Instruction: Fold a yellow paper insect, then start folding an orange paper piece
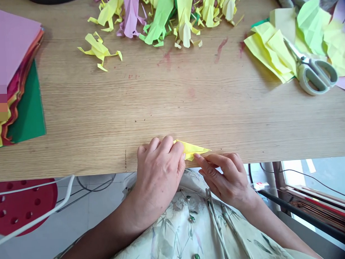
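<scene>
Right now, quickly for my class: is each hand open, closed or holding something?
Left hand: closed over the yellow paper, holding it.
Right hand: partly curled at the paper's edge; pinch cannot be told.

L fingers [177, 147], R fingers [204, 165] on folded yel. paper [193, 148].

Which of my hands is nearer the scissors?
Right. Your right hand is left of the scissors and closer to your body; your left hand is farther left.
</scene>
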`<state>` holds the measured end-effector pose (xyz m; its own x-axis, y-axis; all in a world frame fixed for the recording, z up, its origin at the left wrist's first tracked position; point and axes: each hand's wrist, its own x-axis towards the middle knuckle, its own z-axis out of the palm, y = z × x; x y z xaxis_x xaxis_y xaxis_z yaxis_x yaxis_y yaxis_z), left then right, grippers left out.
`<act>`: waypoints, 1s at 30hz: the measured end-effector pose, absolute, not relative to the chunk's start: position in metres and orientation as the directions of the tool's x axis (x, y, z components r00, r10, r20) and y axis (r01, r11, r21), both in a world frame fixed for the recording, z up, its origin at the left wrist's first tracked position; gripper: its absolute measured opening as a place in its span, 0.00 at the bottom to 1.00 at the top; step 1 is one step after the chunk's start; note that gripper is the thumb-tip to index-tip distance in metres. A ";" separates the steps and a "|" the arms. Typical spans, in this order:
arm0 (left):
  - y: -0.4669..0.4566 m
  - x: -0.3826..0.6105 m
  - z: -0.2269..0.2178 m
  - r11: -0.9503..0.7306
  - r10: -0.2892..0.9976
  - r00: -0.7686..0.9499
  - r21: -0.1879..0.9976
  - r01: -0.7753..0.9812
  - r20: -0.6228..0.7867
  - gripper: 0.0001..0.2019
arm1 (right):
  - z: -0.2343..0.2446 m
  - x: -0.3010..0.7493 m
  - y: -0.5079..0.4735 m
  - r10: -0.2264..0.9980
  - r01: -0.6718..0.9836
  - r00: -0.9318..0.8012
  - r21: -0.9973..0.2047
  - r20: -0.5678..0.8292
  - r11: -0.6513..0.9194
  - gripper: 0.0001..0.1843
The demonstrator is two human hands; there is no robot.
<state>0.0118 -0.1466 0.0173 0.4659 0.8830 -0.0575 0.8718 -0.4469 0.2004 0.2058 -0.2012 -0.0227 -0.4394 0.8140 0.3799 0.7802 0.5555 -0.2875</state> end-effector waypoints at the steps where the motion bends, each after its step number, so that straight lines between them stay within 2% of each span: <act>1: -0.147 0.012 0.017 -0.447 0.884 0.465 0.196 0.873 -0.056 0.06 | -0.023 0.205 -0.201 0.814 0.784 -0.440 -0.280 0.380 0.554 0.26; 6: -0.147 0.012 0.017 -0.447 0.886 0.461 0.169 0.878 -0.049 0.06 | -0.025 0.202 -0.204 0.820 0.810 -0.423 -0.246 0.386 0.533 0.23; 10: -0.148 0.012 0.017 -0.455 0.882 0.468 0.161 0.876 -0.050 0.06 | -0.025 0.202 -0.206 0.837 0.815 -0.405 -0.270 0.367 0.512 0.22; 14: -0.147 0.013 0.017 -0.458 0.881 0.471 0.161 0.874 -0.051 0.06 | -0.026 0.208 -0.206 0.819 0.783 -0.416 -0.303 0.394 0.543 0.28; 18: -0.146 0.013 0.016 -0.463 0.880 0.474 0.156 0.872 -0.038 0.05 | -0.030 0.213 -0.207 0.812 0.789 -0.433 -0.271 0.391 0.551 0.34; 30: -0.148 0.012 0.015 -0.464 0.880 0.474 0.168 0.870 -0.021 0.05 | -0.032 0.210 -0.209 0.827 0.817 -0.389 -0.262 0.406 0.513 0.40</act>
<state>0.0118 -0.1482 0.0148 0.4736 0.8805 -0.0214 0.8698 -0.4638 0.1681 0.2100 -0.2091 -0.0321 -0.3885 0.8270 0.4063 0.8173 0.5130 -0.2625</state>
